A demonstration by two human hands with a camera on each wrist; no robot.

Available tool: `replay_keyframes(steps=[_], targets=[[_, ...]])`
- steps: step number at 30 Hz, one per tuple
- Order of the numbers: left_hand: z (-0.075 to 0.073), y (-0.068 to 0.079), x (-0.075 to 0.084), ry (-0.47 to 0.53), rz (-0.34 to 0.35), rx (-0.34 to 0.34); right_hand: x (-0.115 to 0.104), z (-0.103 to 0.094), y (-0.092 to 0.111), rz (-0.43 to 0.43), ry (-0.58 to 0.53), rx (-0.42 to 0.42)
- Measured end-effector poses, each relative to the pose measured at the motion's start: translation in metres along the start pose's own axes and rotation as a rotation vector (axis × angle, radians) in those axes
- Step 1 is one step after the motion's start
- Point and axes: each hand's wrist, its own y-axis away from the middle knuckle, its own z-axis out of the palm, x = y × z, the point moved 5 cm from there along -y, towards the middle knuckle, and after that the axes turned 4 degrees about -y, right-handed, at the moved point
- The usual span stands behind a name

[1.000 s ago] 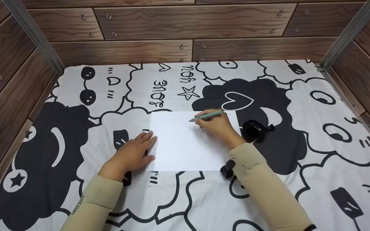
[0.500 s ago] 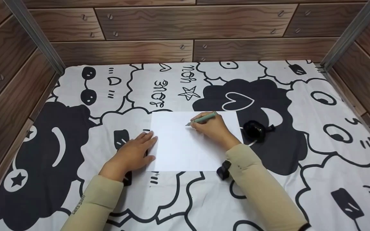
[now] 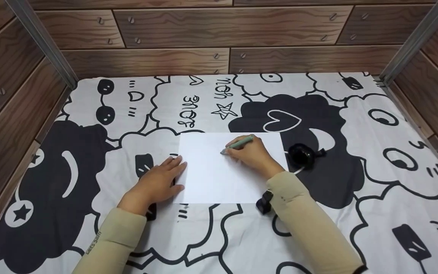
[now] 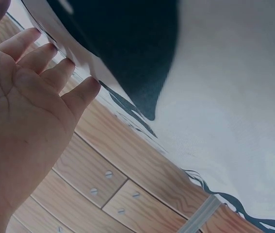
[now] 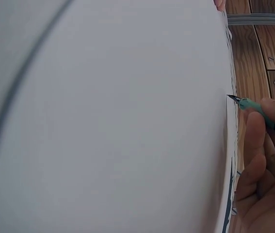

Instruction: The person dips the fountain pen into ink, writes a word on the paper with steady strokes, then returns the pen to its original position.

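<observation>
A white sheet of paper [image 3: 207, 179] lies on the patterned cloth in the head view. My left hand [image 3: 154, 184] rests flat at its left edge, fingers spread, the tips on the paper. In the left wrist view the left palm [image 4: 23, 111] shows with nothing in it. Over the upper right part of the sheet, my right hand [image 3: 252, 153] pinches a green fountain pen [image 3: 241, 142], tilted, its tip down at the paper. The dark nib and green barrel of the pen [image 5: 253, 108] show in the right wrist view. No ink marks can be made out on the sheet.
A small glossy black round object [image 3: 302, 155] with a knob on its side stands just right of the paper. Black-and-white cartoon cloth [image 3: 188, 236] covers the table. Wood-print walls [image 3: 173, 28] close off the back and sides, with metal posts at the corners.
My right hand has moved the pen left and slightly down over the paper, the tip now nearer the viewer. My left hand and the sheet have stayed put.
</observation>
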Motion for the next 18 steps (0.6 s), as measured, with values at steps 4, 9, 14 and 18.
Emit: replay_keyframes(steps=[4,9,14,18], targets=[[0.0,0.0,0.0,0.0,-0.005,-0.003,0.001,-0.001,0.001,0.011,-0.002,0.009],[0.001,-0.001,0.0,-0.001,-0.008,-0.008,0.002,-0.005,0.003,0.016,0.018,0.033],[0.002,-0.001,-0.002,-0.001,0.011,0.006,0.006,-0.01,0.004,0.003,0.034,0.056],[0.002,-0.001,-0.003,0.004,0.024,0.015,0.008,-0.014,0.005,0.004,0.03,0.072]])
